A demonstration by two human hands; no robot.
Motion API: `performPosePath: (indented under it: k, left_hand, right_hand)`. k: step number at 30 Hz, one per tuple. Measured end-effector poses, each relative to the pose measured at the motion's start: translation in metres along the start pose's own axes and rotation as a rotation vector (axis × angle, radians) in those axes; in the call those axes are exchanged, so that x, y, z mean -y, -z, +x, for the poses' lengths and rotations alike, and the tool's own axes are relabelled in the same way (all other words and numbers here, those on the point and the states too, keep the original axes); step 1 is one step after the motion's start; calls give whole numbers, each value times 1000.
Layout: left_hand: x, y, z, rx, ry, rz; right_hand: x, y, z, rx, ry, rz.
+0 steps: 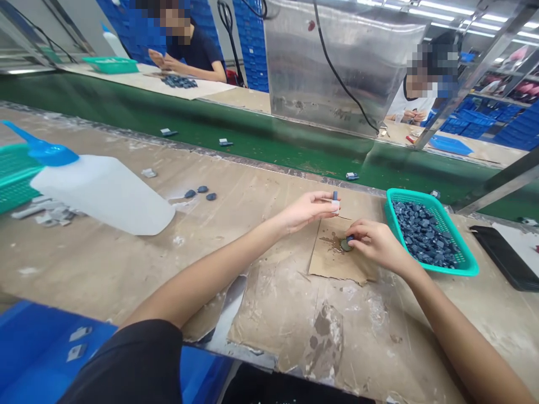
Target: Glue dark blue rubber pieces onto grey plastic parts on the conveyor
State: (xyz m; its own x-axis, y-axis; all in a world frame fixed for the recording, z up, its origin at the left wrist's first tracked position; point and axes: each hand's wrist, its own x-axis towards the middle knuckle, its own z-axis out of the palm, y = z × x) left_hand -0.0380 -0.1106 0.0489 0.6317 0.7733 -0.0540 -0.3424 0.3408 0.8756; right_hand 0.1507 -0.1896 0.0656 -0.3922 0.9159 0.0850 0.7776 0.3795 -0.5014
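Note:
My left hand (309, 209) pinches a small part with a blue top and pale body (335, 202) between thumb and fingers, just above the bench. My right hand (374, 242) presses a small dark piece (347, 242) down on a brown cardboard scrap (337, 259), at a wet glue spot. Right beside that hand stands a teal basket (433, 196) filled with several dark blue-grey pieces (423, 233).
A white squeeze bottle with a blue nozzle (99, 191) lies at the left, near another teal basket (12, 174) and three dark pieces (200, 192). A green conveyor belt (261, 134) carries small parts behind the bench. Two other people work across it. A black tray (505, 258) sits at the right.

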Motion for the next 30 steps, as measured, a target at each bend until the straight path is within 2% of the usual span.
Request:
performPosePath:
  k: [5, 12, 15, 18, 22, 25, 30]
  left_hand:
    - [8, -1, 1, 17, 15, 84]
    - [11, 0, 1, -19, -97, 333]
    - [12, -1, 0, -63, -65, 343]
    - [14, -4, -2, -104, -62, 410]
    - [16, -11, -8, -72, -200, 594]
    - [17, -16, -14, -30, -263, 673]
    - [17, -21, -20, -42, -383, 855]
  right_hand:
    - [3, -11, 1, 36, 106, -126]
    - [-8, -9, -2, 8, 22, 45]
    - [-10, -3, -4, -14, 3, 70]
    - [-7, 2, -5, -165, -92, 256]
    - [1, 5, -3, -428, -190, 658]
    - [6, 4, 0, -459, -209, 755]
    - [12, -3, -1, -421, -217, 671]
